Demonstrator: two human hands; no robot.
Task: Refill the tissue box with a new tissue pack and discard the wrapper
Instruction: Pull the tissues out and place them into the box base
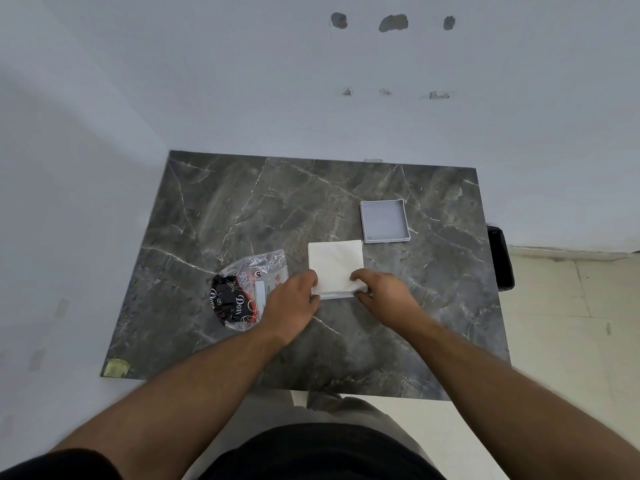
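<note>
head view: i see both hands on the white tissue stack, which lies on the grey marble counter. the left hand has its grip closed on the near left corner, the right hand is clamped on the near right corner. a grey edge shows under the stack; i think it is the box base. the grey lid lies just behind, open side up. the empty wrapper rests beside the left hand. i judge the stack must be pressed level and square, so the lid closes later.
</note>
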